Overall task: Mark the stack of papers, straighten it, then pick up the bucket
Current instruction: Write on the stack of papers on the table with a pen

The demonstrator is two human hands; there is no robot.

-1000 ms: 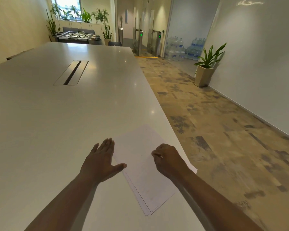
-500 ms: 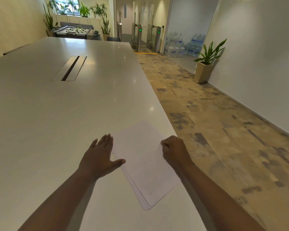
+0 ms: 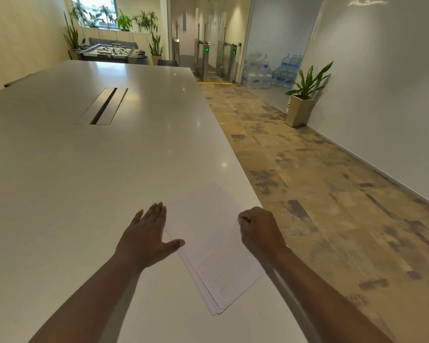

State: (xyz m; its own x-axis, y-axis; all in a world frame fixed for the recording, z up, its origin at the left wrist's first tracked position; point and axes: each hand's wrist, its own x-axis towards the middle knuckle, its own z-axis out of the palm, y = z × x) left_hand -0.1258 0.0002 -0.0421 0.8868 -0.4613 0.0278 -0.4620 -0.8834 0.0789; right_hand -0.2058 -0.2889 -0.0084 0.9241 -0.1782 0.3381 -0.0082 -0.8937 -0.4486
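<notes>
Resting flat on the table (image 3: 84, 181), my left hand (image 3: 146, 237) has straight fingers and its thumb on the stack of papers (image 3: 213, 248) near the right edge. My right hand (image 3: 259, 230) sits curled at the stack's right side; whether it pinches something I cannot tell.

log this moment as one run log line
left hand: flat, steadying stack of papers | right hand: curled on stack's right edge | bucket: unseen

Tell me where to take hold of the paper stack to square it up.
Grip the stack of papers by its two long edges, one hand from each side. The sheets are fanned at the near corner, and the left hand already lies flat at the left edge, the right hand curled at the right edge.
</notes>
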